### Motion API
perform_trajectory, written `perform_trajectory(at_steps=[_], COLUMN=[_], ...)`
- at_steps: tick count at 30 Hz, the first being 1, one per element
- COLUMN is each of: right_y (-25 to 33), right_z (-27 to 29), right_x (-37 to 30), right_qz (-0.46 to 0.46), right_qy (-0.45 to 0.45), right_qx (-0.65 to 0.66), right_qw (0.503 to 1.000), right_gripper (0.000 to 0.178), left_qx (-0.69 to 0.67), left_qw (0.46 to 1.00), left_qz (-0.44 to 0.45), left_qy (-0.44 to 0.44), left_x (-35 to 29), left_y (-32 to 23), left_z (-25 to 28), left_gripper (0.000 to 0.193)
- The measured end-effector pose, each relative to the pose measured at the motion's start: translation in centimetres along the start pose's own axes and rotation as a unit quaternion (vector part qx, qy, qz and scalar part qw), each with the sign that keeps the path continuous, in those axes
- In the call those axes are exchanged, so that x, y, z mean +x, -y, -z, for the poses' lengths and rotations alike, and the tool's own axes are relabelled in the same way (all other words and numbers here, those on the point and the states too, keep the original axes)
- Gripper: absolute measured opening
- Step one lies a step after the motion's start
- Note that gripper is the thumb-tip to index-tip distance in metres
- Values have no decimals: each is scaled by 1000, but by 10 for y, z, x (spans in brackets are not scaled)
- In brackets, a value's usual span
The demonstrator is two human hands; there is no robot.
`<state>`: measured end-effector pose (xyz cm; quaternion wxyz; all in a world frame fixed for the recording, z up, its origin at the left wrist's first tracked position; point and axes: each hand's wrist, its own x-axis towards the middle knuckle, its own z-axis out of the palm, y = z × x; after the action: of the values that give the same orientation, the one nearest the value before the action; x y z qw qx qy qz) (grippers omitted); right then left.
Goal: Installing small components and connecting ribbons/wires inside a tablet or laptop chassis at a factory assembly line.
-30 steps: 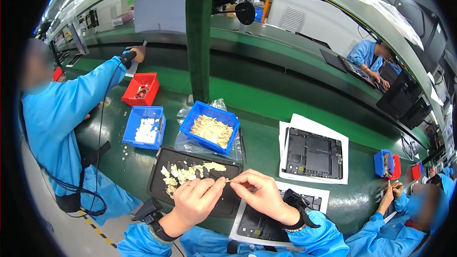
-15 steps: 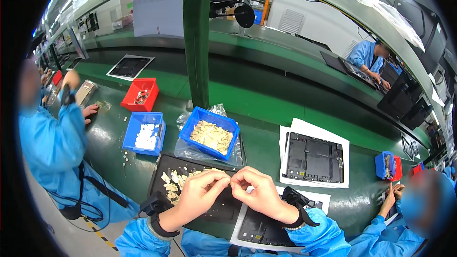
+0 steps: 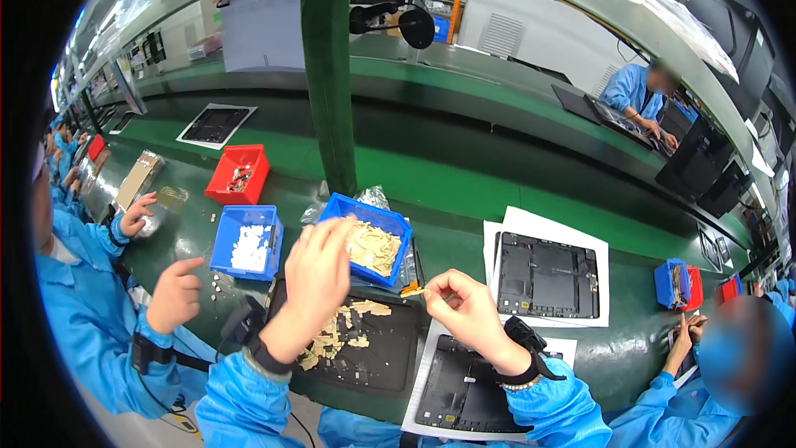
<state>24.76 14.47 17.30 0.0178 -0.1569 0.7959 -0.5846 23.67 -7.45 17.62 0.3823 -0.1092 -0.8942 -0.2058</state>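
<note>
My right hand [image 3: 466, 314] pinches a small orange-yellow strip [image 3: 412, 290] between thumb and fingertips, above the right side of a black tray. My left hand [image 3: 317, 278] is raised at the near left corner of a blue bin [image 3: 400, 228], fingers stretched toward it and slightly blurred; I see nothing in it. Thin cream-coloured pieces [image 3: 375, 249] fill part of that bin. More cream scraps [image 3: 332, 344] lie scattered on the black tray [image 3: 385, 357], partly behind my left hand. Below my right hand, a flat black panel [image 3: 460, 398] rests on white sheets.
Another black panel [image 3: 547, 274] lies on white sheets at the right. Left of the tray stand a blue bin with white bits [image 3: 249, 249] and a red bin [image 3: 236, 174] with small parts. Co-workers' hands [image 3: 176, 294] are at the left; another person [image 3: 746, 357] sits at the right.
My hands, together before, have parted. The left moved up and left to the blue bin; the right moved slightly right, with the strip now showing. Scraps on the tray lie differently. The left co-worker's hands moved.
</note>
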Motion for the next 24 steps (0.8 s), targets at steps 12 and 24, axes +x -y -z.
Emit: perform_trajectory(at_steps=[12,24], right_y=[13,3], right_z=[-9,-8], right_x=[-10,-3], right_qz=[54,-280], right_qy=[69,245], right_qx=[-35,389], right_qw=[996,843], right_gripper=[11,16], left_qx=[-191,21], left_qw=[979,976], left_qz=[-25,-218], left_qy=[71,-5], left_x=[-36,-44], left_y=[-43,-35], left_z=[15,29], left_gripper=[11,27])
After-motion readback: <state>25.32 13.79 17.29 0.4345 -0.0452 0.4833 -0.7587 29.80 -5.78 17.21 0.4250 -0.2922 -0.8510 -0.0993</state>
